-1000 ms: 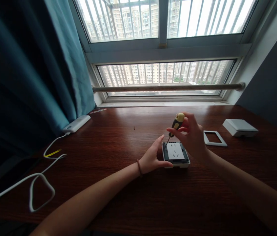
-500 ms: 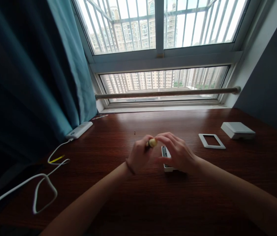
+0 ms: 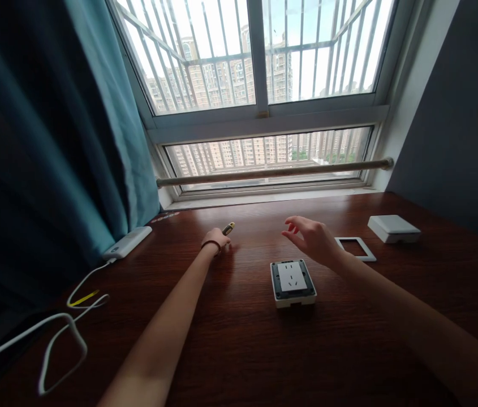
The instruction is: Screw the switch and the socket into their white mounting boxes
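My left hand [image 3: 216,238] is stretched far forward over the wooden desk [image 3: 239,339], closed around a small screwdriver [image 3: 228,228] whose yellow handle end sticks out past the fingers. My right hand [image 3: 311,237] hovers open, fingers loosely spread, just behind and to the right of a wall socket module [image 3: 292,281] that lies face up on the desk. Neither hand touches the socket.
A white socket frame [image 3: 356,248] and a white box [image 3: 393,228] lie at the right. A white power bank [image 3: 127,242] with a looping white cable [image 3: 58,330] sits at the left by the teal curtain [image 3: 52,141]. The barred window [image 3: 259,85] is behind the desk.
The screwdriver passed from my right hand to my left, which then reached forward and left with it. My right hand lifted off the socket and opened. The view tilted up.
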The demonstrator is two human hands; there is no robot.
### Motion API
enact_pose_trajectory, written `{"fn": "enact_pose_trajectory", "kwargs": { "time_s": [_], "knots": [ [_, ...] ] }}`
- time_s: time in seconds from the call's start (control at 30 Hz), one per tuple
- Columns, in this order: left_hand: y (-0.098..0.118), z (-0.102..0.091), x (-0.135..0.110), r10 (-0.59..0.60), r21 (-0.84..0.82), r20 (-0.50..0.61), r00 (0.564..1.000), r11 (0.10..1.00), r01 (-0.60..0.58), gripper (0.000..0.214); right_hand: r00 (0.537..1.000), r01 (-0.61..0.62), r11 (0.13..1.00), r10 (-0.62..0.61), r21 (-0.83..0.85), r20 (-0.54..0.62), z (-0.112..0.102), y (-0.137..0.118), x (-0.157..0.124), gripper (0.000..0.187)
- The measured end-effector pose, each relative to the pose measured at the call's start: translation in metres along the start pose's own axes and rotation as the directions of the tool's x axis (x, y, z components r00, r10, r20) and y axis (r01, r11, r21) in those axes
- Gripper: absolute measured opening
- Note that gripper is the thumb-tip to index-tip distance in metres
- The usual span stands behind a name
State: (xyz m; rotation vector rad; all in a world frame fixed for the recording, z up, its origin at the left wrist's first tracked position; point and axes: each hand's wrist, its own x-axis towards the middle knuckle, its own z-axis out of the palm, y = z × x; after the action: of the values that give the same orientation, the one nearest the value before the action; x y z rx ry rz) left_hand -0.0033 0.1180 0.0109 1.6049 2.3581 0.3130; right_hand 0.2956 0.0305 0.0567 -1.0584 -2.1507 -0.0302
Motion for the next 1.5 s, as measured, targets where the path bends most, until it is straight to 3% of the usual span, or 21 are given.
{"fn": "enact_pose_trajectory", "kwargs": {
  "time_s": [0.13, 0.23, 0.33, 0.47, 0.53, 0.63, 0.67, 0.73, 0.83, 1.03, 1.1, 1.2, 1.27, 1.33, 1.4, 1.5],
  "knots": [
    [0.004, 0.0, 0.003, -0.027, -0.074, 0.036, 0.999, 0.997, 0.03, 0.024, 0.999, -0.037, 0.999, 0.038, -0.026, 0.03, -0.001, 0.002, 0.0, 0.021],
    [0.008, -0.007, -0.002, 0.029, -0.194, 0.064, 0.998, 0.981, -0.016, 0.021, 0.99, -0.143, 0.972, 0.139, 0.188, 0.033, 0.002, 0.008, 0.002, 0.018],
    [0.021, -0.013, -0.017, 0.168, -0.38, 0.112, 0.979, 0.918, -0.114, 0.019, 0.961, -0.273, 0.826, 0.254, 0.494, 0.107, 0.01, 0.013, 0.003, 0.013],
    [0.05, -0.018, -0.058, 0.406, -0.64, 0.104, 0.908, 0.726, -0.251, 0.023, 0.935, -0.353, 0.681, 0.275, 0.642, 0.223, 0.024, 0.011, 0.003, 0.025],
    [0.065, -0.019, -0.082, 0.487, -0.717, 0.084, 0.87, 0.635, -0.286, 0.029, 0.92, -0.387, 0.536, 0.286, 0.751, 0.27, 0.029, 0.007, 0.001, 0.031],
    [0.08, -0.018, -0.112, 0.643, -0.886, 0.081, 0.761, 0.396, -0.24, 0.029, 0.887, -0.411, 0.184, 0.308, 0.893, 0.344, 0.032, 0.0, -0.002, 0.029],
    [0.082, -0.018, -0.119, 0.657, -0.92, 0.067, 0.751, 0.331, -0.207, 0.028, 0.879, -0.404, 0.093, 0.314, 0.91, 0.359, 0.032, -0.001, -0.002, 0.027],
    [0.085, -0.017, -0.127, 0.649, -0.955, 0.049, 0.759, 0.254, -0.155, 0.027, 0.875, -0.386, 0.015, 0.322, 0.922, 0.361, 0.03, -0.005, -0.003, 0.023],
    [0.086, -0.015, -0.13, 0.643, -0.966, 0.065, 0.763, 0.232, -0.114, 0.028, 0.878, -0.372, 0.004, 0.326, 0.928, 0.35, 0.027, -0.008, -0.003, 0.023],
    [0.087, -0.011, -0.132, 0.66, -0.982, 0.109, 0.743, 0.187, -0.022, 0.026, 0.86, -0.374, 0.073, 0.4, 0.925, 0.316, 0.021, -0.014, 0.0, 0.017],
    [0.088, -0.01, -0.133, 0.673, -0.993, 0.082, 0.735, 0.118, 0.002, 0.022, 0.851, -0.363, 0.079, 0.434, 0.929, 0.295, 0.018, -0.014, 0.003, 0.017],
    [0.089, -0.012, -0.132, 0.66, -0.995, -0.005, 0.752, -0.076, 0.06, 0.016, 0.846, -0.35, 0.129, 0.469, 0.928, 0.254, 0.013, -0.01, 0.0, 0.018],
    [0.089, -0.014, -0.132, 0.641, -0.977, -0.051, 0.766, -0.191, 0.095, 0.015, 0.857, -0.351, 0.212, 0.465, 0.912, 0.222, 0.01, -0.004, -0.01, 0.018],
    [0.09, -0.016, -0.133, 0.623, -0.962, -0.075, 0.778, -0.251, 0.108, 0.016, 0.864, -0.385, 0.298, 0.448, 0.874, 0.228, 0.009, 0.003, -0.026, 0.018],
    [0.091, -0.017, -0.136, 0.617, -0.958, -0.083, 0.783, -0.266, 0.108, 0.018, 0.852, -0.448, 0.346, 0.443, 0.824, 0.278, 0.011, 0.01, -0.046, 0.02],
    [0.094, -0.013, -0.143, 0.612, -0.964, -0.078, 0.787, -0.249, 0.098, 0.017, 0.833, -0.498, 0.348, 0.448, 0.795, 0.325, 0.016, 0.016, -0.069, 0.025]
  ]
}}
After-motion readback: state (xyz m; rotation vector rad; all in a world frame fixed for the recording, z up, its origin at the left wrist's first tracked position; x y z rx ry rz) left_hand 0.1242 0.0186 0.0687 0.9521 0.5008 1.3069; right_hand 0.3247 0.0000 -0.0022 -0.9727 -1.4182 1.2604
